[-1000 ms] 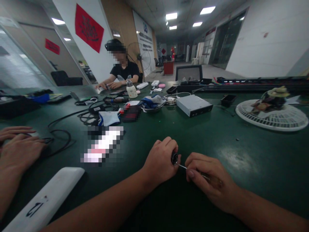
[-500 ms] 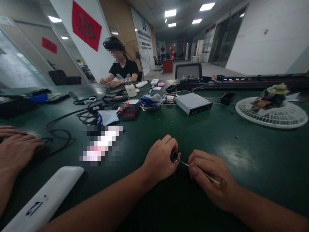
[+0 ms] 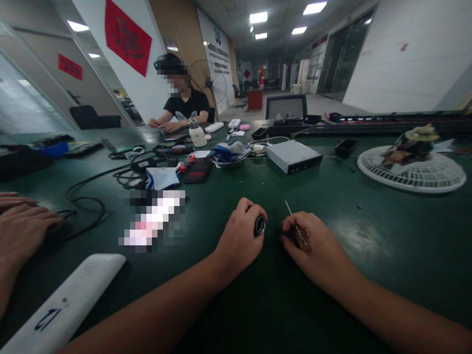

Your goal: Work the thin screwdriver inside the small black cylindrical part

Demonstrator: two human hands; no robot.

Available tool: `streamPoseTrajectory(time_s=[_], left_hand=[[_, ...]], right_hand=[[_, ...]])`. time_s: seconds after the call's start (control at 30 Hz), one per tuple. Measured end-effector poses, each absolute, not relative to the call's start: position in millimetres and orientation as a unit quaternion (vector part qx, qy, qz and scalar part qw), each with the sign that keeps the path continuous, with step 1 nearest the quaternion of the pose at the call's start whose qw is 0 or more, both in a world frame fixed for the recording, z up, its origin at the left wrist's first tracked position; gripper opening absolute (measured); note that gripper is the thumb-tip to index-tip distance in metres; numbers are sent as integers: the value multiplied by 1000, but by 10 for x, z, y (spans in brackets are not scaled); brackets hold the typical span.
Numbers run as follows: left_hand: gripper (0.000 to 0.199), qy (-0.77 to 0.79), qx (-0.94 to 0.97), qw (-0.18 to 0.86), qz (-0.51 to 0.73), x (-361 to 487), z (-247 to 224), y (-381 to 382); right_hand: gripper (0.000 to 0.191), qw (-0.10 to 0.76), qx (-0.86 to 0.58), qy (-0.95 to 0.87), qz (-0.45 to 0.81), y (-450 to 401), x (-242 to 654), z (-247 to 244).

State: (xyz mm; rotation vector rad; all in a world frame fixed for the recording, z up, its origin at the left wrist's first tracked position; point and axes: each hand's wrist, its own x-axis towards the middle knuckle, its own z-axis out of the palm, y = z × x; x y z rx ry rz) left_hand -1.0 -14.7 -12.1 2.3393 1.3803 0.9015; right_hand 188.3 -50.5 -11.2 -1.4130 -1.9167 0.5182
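Note:
My left hand is closed around a small dark cylindrical part with a round hollow end that faces right. Most of that part is hidden in the fingers, so its kind cannot be made out. To the right, my right hand holds a screwdriver by its amber, see-through handle. The thin metal shaft points up and away from me, its tip apart from the dark part. Both hands are just above the green table.
Another person's hands are at the left edge. A white case marked 12 lies nearby. Farther back are a grey disc drive, a bowl with cloth, cables and a white fan grille. Someone sits across the table.
The screwdriver has come out of the hollow end and swung upright, away from my left hand. My left hand has shifted slightly left and up, still around the dark part.

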Motion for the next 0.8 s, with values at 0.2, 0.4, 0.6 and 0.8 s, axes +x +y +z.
streamPoseTrajectory(time_s=[0.2, 0.4, 0.6, 0.8], left_hand=[[43, 480, 808, 132, 315, -17, -148, -150], [42, 476, 815, 146, 297, -17, -140, -139], [38, 442, 835, 139, 297, -13, -119, -132], [39, 419, 853, 122, 286, -24, -119, -121]], right_hand=[[21, 324, -526, -759, 204, -526, 1912, -90], [22, 378, -492, -747, 237, -522, 1935, -93], [21, 388, -508, -723, 260, -495, 1959, -152], [18, 450, -482, -677, 326, -514, 1965, -146]])
